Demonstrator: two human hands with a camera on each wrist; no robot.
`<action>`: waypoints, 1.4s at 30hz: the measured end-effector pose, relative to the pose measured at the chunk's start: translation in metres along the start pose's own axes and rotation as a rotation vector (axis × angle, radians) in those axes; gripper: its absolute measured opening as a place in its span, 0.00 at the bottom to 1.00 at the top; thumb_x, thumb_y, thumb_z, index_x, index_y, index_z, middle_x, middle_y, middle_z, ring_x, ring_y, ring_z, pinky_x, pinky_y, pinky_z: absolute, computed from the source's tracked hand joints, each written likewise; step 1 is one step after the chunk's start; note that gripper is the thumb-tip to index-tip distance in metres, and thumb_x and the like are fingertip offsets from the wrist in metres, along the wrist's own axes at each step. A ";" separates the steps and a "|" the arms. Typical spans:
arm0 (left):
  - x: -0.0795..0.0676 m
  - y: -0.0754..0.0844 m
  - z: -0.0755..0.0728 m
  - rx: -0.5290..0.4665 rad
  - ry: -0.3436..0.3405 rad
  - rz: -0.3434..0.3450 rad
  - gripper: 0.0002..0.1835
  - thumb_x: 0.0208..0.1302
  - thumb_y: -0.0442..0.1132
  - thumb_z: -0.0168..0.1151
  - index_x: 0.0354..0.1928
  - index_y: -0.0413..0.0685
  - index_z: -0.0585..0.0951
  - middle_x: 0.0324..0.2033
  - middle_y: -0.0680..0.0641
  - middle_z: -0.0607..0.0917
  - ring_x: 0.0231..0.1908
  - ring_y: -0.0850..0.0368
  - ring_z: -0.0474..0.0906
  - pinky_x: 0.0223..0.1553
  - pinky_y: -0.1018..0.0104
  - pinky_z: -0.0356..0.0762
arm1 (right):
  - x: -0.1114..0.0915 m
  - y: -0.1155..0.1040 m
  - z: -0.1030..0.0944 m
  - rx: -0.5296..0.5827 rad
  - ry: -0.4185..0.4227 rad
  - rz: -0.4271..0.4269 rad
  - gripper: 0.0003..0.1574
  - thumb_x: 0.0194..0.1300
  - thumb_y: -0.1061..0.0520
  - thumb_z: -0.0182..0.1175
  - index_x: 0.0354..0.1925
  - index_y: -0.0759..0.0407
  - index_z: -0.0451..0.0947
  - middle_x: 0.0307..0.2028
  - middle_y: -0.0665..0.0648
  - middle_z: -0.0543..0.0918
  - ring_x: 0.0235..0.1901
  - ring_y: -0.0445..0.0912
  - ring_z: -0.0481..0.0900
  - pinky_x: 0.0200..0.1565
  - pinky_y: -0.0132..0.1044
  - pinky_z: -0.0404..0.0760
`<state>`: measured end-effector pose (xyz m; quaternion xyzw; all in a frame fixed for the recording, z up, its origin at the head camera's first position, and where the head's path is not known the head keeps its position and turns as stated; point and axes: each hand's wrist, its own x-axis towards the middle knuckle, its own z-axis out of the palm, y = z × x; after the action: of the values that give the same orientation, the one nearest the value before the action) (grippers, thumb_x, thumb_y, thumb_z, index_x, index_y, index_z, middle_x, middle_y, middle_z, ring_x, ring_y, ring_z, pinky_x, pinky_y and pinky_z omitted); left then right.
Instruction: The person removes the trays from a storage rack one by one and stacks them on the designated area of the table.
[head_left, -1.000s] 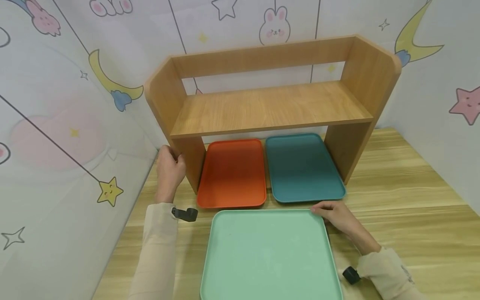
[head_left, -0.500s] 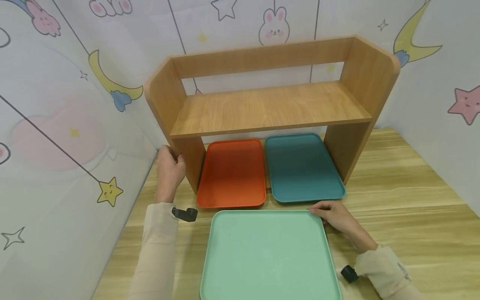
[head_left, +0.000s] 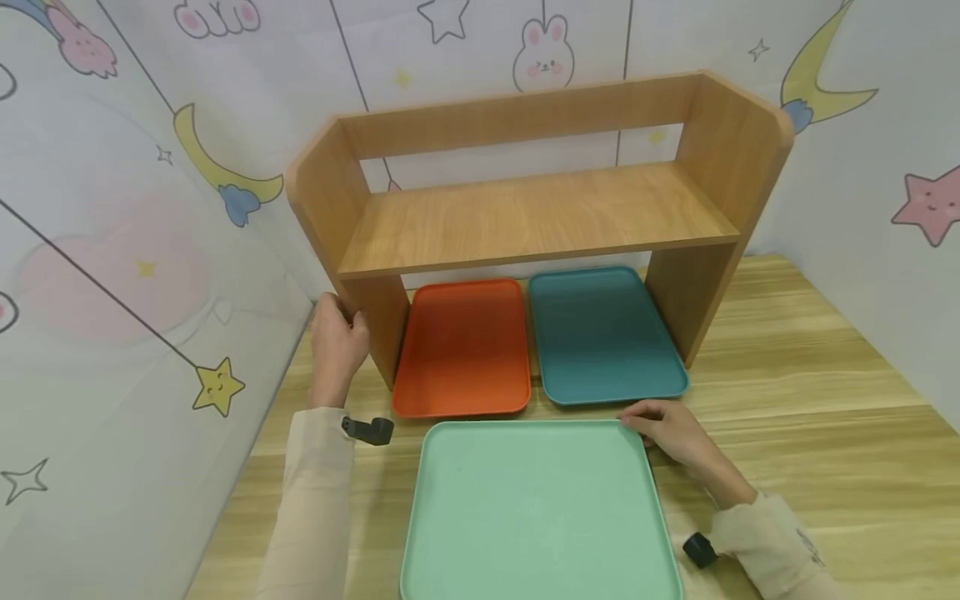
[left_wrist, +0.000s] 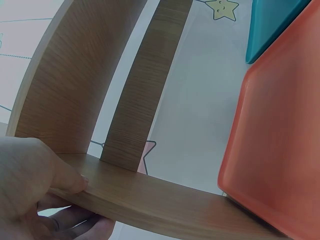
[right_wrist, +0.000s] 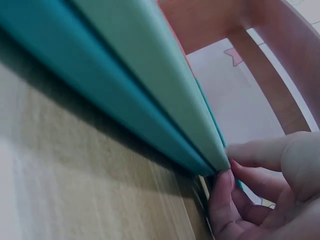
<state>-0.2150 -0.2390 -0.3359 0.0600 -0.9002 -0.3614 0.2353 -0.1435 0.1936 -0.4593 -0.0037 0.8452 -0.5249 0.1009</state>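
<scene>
My left hand (head_left: pixel 339 340) grips the left side panel of a wooden desktop shelf (head_left: pixel 540 218); in the left wrist view the thumb lies on one face of the panel (left_wrist: pixel 165 202) and the fingers curl round the other. My right hand (head_left: pixel 671 432) pinches the far right corner of a light green tray (head_left: pixel 536 508). Seen from the right wrist, a teal edge (right_wrist: pixel 115 100) runs directly beneath the green tray's rim (right_wrist: pixel 165 75). Under the shelf lie an orange tray (head_left: pixel 465 350) and a blue-teal tray (head_left: pixel 607 337), side by side.
The wood-grain table (head_left: pixel 810 400) carries everything. White cloth walls (head_left: pixel 135 250) with cartoon prints enclose the left, back and right sides. The shelf stands near the back wall, and the green tray lies in front of it.
Both hands keep their places on the shelf and the green tray. Only a very slight shift of the head view shows.
</scene>
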 end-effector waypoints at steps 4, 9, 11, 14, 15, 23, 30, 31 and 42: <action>0.000 0.000 0.001 -0.002 -0.001 0.006 0.11 0.67 0.35 0.46 0.45 0.32 0.68 0.39 0.36 0.72 0.39 0.43 0.70 0.38 0.56 0.67 | -0.004 -0.001 -0.001 0.103 0.047 0.019 0.24 0.68 0.53 0.57 0.55 0.69 0.74 0.49 0.64 0.80 0.37 0.40 0.80 0.39 0.34 0.81; 0.000 0.000 0.001 -0.009 0.000 0.007 0.11 0.67 0.34 0.47 0.45 0.32 0.68 0.38 0.36 0.72 0.38 0.43 0.70 0.38 0.56 0.67 | -0.012 -0.002 -0.005 0.390 0.118 0.056 0.29 0.70 0.61 0.52 0.63 0.76 0.59 0.41 0.56 0.82 0.36 0.36 0.83 0.42 0.31 0.81; 0.000 0.000 0.001 -0.008 0.003 0.008 0.10 0.67 0.34 0.47 0.44 0.32 0.68 0.38 0.36 0.72 0.37 0.43 0.70 0.37 0.56 0.66 | -0.015 -0.002 -0.007 0.501 0.146 0.063 0.31 0.70 0.65 0.49 0.65 0.77 0.52 0.38 0.50 0.81 0.37 0.36 0.83 0.43 0.30 0.81; 0.000 0.000 0.001 -0.006 0.009 0.010 0.10 0.66 0.34 0.47 0.44 0.32 0.68 0.37 0.36 0.72 0.37 0.43 0.70 0.37 0.57 0.66 | -0.019 -0.002 -0.010 0.623 0.197 0.070 0.35 0.70 0.68 0.46 0.68 0.76 0.42 0.38 0.48 0.79 0.37 0.35 0.83 0.45 0.30 0.81; 0.000 0.000 0.001 -0.006 0.010 0.009 0.10 0.66 0.34 0.47 0.44 0.32 0.68 0.37 0.36 0.72 0.37 0.44 0.70 0.36 0.57 0.66 | -0.019 -0.003 -0.011 0.641 0.211 0.074 0.38 0.69 0.68 0.46 0.69 0.75 0.39 0.39 0.49 0.78 0.37 0.35 0.82 0.46 0.30 0.80; 0.000 0.000 0.000 0.001 0.008 0.000 0.11 0.67 0.35 0.47 0.44 0.33 0.68 0.37 0.37 0.72 0.37 0.44 0.69 0.36 0.58 0.65 | -0.017 -0.002 -0.016 0.687 0.216 0.156 0.52 0.69 0.67 0.49 0.71 0.66 0.21 0.58 0.65 0.61 0.40 0.33 0.80 0.53 0.27 0.75; -0.001 -0.001 0.001 0.006 0.004 -0.004 0.10 0.67 0.35 0.47 0.43 0.33 0.68 0.37 0.37 0.71 0.36 0.44 0.68 0.36 0.58 0.65 | -0.005 -0.002 -0.019 0.755 0.209 0.147 0.54 0.66 0.71 0.48 0.71 0.65 0.19 0.59 0.64 0.60 0.41 0.34 0.79 0.54 0.30 0.75; -0.001 -0.002 0.001 0.006 0.003 -0.005 0.10 0.67 0.35 0.47 0.43 0.33 0.68 0.37 0.38 0.71 0.36 0.44 0.68 0.36 0.58 0.65 | -0.003 -0.002 -0.020 0.758 0.205 0.146 0.54 0.66 0.72 0.47 0.70 0.65 0.18 0.60 0.65 0.59 0.41 0.34 0.78 0.54 0.30 0.75; -0.001 -0.001 0.001 0.009 0.009 0.002 0.10 0.67 0.35 0.47 0.43 0.33 0.68 0.38 0.37 0.72 0.38 0.44 0.69 0.37 0.57 0.66 | 0.011 -0.004 -0.023 0.710 0.171 0.149 0.50 0.69 0.70 0.42 0.71 0.63 0.18 0.68 0.70 0.42 0.45 0.36 0.72 0.56 0.31 0.74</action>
<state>-0.2144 -0.2391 -0.3375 0.0618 -0.9009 -0.3568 0.2393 -0.1587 0.2114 -0.4478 0.1371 0.6138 -0.7749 0.0629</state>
